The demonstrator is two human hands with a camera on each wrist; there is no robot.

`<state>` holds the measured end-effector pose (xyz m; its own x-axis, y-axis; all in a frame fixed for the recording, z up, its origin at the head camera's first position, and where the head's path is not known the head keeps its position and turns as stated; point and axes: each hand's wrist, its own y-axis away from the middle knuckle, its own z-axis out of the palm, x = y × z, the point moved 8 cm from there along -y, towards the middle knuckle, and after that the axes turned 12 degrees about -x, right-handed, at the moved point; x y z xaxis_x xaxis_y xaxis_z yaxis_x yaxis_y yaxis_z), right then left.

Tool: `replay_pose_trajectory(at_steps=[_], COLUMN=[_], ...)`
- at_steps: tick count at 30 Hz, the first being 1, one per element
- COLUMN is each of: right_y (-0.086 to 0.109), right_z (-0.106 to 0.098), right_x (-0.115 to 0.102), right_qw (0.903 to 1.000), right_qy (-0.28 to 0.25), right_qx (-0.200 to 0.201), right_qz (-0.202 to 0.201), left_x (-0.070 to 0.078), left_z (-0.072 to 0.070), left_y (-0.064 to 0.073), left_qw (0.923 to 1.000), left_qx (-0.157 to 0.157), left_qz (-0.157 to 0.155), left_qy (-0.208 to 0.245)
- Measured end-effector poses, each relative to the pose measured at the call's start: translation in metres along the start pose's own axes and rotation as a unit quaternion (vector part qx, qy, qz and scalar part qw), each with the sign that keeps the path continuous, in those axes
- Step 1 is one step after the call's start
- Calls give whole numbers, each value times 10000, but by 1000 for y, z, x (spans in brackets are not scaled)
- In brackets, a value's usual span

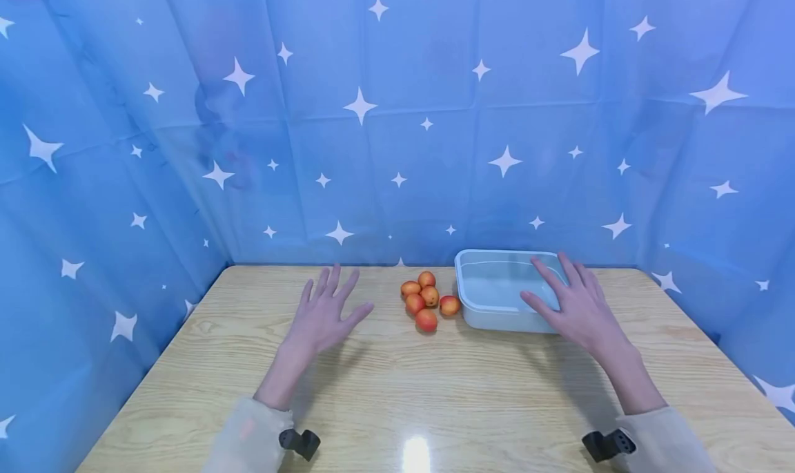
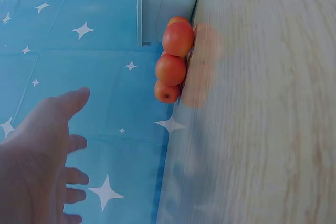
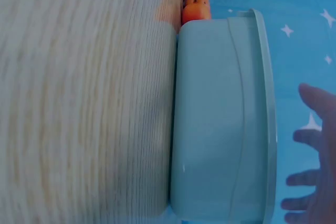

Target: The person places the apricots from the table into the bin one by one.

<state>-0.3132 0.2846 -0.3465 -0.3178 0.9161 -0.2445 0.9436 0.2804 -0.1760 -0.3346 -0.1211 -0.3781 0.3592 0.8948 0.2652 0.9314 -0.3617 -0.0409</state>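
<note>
Several small, round orange-red fruits (image 1: 414, 304) lie in a cluster near the back of the table, one of them close against a pale blue plastic box (image 1: 506, 320). Left of the fruits, my left hand (image 1: 321, 321) hovers over the table with fingers spread and nothing in it. My right hand (image 1: 580, 311) is held over the right part of the box, fingers spread, also holding nothing. In the right wrist view its fingers (image 3: 310, 178) stand beyond the box rim, apart from it. The box has no lid on, and its right end is hidden behind that hand.
The light wooden table (image 1: 385, 397) reaches back to a blue curtain (image 1: 422, 148) with white stars, which also hangs along both sides. Black wrist mounts (image 1: 299, 443) sit at both sleeves. A bright glare shows near the table's front.
</note>
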Motion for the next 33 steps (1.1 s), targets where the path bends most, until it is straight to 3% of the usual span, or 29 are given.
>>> replay_pose_trajectory(at_steps=[19, 33], right_y=[1, 5], right_z=[-2, 3], right_x=[0, 8], right_qw=[9992, 9965], right_qy=[-285, -703], right_qx=[116, -38], right_qz=[-268, -443], left_x=[17, 28], left_z=[2, 12], left_y=[-5, -12], left_qw=[9954, 9903], left_qx=[571, 464], left_qz=[701, 1014], left_qy=[321, 827])
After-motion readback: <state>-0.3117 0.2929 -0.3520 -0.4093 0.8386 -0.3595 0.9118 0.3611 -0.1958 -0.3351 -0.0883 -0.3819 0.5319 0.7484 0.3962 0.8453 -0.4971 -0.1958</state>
